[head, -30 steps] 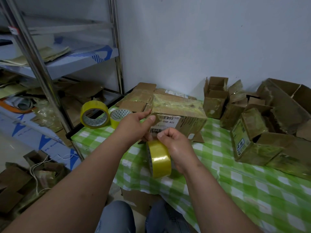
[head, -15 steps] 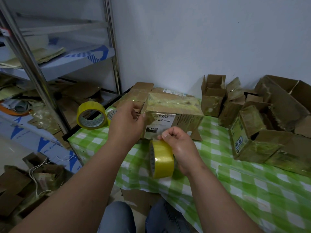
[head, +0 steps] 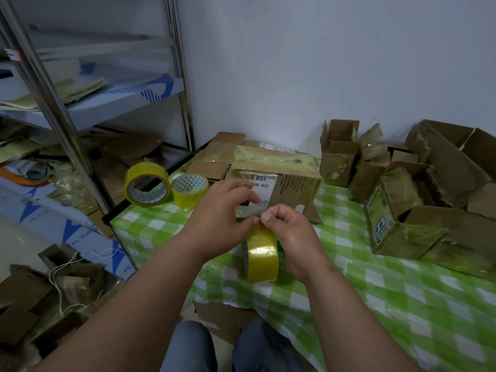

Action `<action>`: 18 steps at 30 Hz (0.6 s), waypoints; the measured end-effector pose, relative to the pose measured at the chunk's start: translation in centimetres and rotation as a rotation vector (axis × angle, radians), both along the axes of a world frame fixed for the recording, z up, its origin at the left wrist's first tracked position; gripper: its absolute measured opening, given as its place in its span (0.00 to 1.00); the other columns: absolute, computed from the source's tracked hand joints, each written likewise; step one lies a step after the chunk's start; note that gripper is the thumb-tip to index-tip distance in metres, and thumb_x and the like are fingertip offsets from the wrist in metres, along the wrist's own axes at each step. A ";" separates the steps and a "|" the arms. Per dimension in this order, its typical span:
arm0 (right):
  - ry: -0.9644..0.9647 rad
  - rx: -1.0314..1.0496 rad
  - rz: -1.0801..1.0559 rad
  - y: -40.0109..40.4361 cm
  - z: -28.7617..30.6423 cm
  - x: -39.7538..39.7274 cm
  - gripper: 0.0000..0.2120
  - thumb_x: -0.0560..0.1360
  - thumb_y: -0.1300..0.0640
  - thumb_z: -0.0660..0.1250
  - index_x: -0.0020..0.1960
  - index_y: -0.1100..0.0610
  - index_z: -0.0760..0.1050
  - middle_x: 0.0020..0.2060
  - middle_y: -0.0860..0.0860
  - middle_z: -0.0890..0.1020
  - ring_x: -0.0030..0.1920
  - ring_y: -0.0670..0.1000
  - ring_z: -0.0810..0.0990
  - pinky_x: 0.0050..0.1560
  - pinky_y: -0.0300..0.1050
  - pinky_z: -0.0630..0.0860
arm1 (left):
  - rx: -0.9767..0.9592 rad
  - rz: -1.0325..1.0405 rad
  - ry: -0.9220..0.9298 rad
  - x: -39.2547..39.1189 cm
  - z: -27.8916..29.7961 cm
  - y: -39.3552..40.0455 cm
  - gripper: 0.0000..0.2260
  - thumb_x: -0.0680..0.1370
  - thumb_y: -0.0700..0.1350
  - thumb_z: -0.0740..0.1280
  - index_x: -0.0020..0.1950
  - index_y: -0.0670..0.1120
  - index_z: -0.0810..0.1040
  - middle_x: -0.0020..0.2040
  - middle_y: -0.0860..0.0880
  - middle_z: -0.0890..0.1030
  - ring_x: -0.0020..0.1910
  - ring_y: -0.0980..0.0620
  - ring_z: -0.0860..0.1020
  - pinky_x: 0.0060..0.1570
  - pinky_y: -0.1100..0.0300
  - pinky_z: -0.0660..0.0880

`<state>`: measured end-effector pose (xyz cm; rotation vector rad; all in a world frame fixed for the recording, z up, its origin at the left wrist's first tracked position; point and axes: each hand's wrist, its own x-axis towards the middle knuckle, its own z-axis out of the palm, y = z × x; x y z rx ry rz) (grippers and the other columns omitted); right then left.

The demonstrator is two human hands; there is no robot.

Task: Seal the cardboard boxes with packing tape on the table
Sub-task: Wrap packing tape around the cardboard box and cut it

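1. The table (head: 402,304) with the green checked cloth is carrying everything, and the pile of open cardboard boxes (head: 418,200) is sitting along the right and back, I'm guessing parked out of the way until their turn.
2. The box I'm working on (head: 284,173) is sitting closed near the back middle with its barcode label facing me, just beyond both hands. It's already looking shiny with tape on top, so I'd say this is another strip going on.
3. Two spare tape rolls (head: 166,186) are waiting at the left corner, touching each other, within easy reach.
4. The yellow tape roll (head: 261,255) is standing on edge just in front of the box, probably so the strip peels straight up toward it.
5. My right hand (head: 292,232) is curling over the roll's top, grip closed on it, thumb and forefinger pinching at the tape end.
6. My left hand (head: 222,213) is reaching in with fingers loosely spread, thumb tip meeting the right's pinch. Can't tell if it's actually got the tape end.
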<state>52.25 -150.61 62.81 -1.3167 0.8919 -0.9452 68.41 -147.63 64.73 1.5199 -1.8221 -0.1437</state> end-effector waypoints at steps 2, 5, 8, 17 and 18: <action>0.006 -0.006 0.006 0.2 0.2 -0.1 0.10 0.80 0.63 0.64 0.40 0.58 0.75 0.32 0.44 0.82 0.36 0.47 0.77 0.40 0.42 0.74 | 0.020 0.014 0.012 0.0 0.2 0.0 0.13 0.71 0.48 0.76 0.55 0.52 0.83 0.62 0.54 0.77 0.64 0.51 0.72 0.62 0.52 0.70; 0.020 -0.021 -0.007 0.2 0.3 -0.1 0.11 0.80 0.61 0.65 0.39 0.56 0.76 0.34 0.50 0.80 0.38 0.51 0.75 0.41 0.45 0.72 | 0.045 0.012 -0.016 -0.2 0.5 -0.1 0.07 0.72 0.48 0.75 0.49 0.53 0.85 0.58 0.59 0.76 0.64 0.53 0.72 0.63 0.54 0.69; 0.063 -0.043 -0.034 0.1 0.2 -0.2 0.09 0.79 0.58 0.67 0.40 0.56 0.77 0.37 0.55 0.78 0.40 0.53 0.75 0.45 0.51 0.72 | 0.086 0.028 0.043 -0.6 0.9 0.0 0.03 0.73 0.47 0.75 0.40 0.54 0.83 0.55 0.62 0.75 0.62 0.55 0.72 0.61 0.56 0.68; 0.272 -0.088 -0.111 1.1 0.6 -0.2 0.16 0.69 0.55 0.78 0.51 0.48 0.75 0.50 0.46 0.80 0.47 0.42 0.79 0.47 0.40 0.77 | 0.143 0.094 0.267 -2.3 0.7 0.2 0.13 0.75 0.41 0.72 0.33 0.53 0.75 0.54 0.59 0.76 0.55 0.60 0.75 0.52 0.64 0.67; 0.351 -0.124 -0.115 1.3 0.5 0.0 0.22 0.67 0.54 0.79 0.55 0.46 0.72 0.54 0.46 0.77 0.51 0.43 0.77 0.50 0.42 0.78 | 0.140 0.097 0.296 -2.4 0.7 0.2 0.13 0.75 0.41 0.72 0.33 0.51 0.75 0.55 0.58 0.76 0.55 0.59 0.75 0.53 0.62 0.69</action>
